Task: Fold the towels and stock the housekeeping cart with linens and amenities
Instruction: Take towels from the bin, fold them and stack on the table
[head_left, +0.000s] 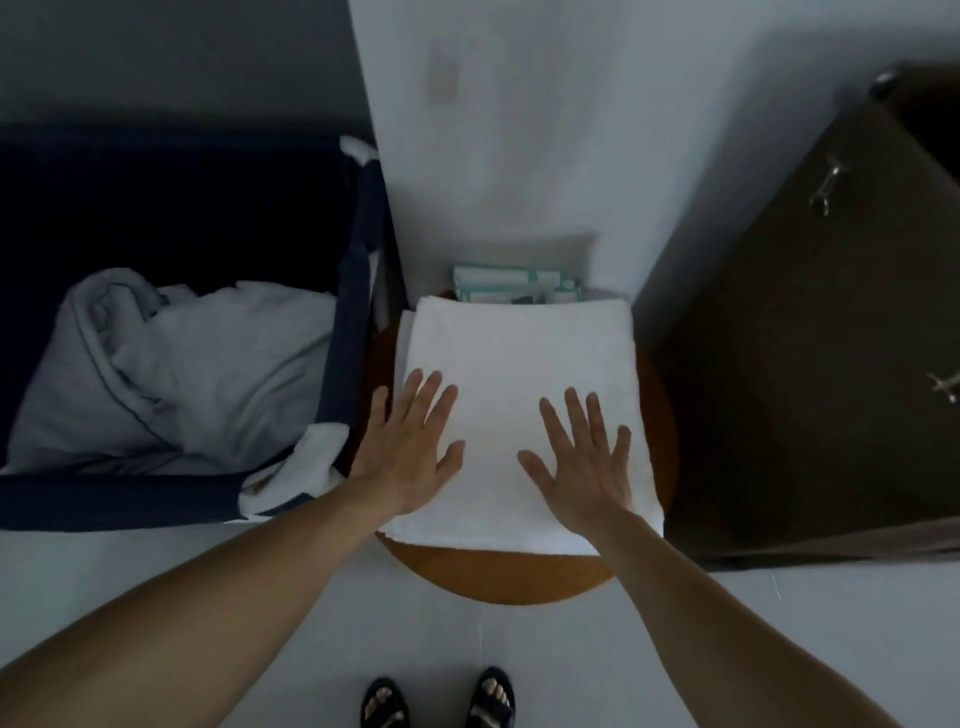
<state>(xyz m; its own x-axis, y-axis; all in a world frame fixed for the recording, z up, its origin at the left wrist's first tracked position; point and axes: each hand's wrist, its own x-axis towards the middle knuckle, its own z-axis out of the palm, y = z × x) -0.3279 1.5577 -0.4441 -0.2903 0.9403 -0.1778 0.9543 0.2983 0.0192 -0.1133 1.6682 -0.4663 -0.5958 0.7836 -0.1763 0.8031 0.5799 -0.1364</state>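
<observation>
While both hands lie flat on it, the folded white terry towel (519, 364) sits on a round brown wooden tabletop (519, 577) and covers most of it. On my feed the left hand (410, 457) is pressed on the towel's near left part, fingers straight and spread, its outer edge at the towel's left border. The right hand (582, 467) is pressed the same way on the near right part, wrist over the towel's near edge. Neither hand grips anything.

Beyond the fingertips, at the towel's far edge, a small stack of teal-and-white cardboard boxes (514, 283) rests against a white wall (519, 156); I cannot read their print.

Just left of the left hand stands a deep navy fabric hamper (358, 291), its right wall beside the tabletop. Inside lies a crumpled heap of pale linen with thin dark piping (197, 374), filling the near half. The far half is too dark for me to make out. White cloth shows at the hamper corner nearest the left wrist.

Right of the right hand stands a dark brown cabinet (779, 364) with two metal handles (826, 187). Below the forearms, two feet in dark open sandals (384, 701) stand on the pale floor (156, 561).
</observation>
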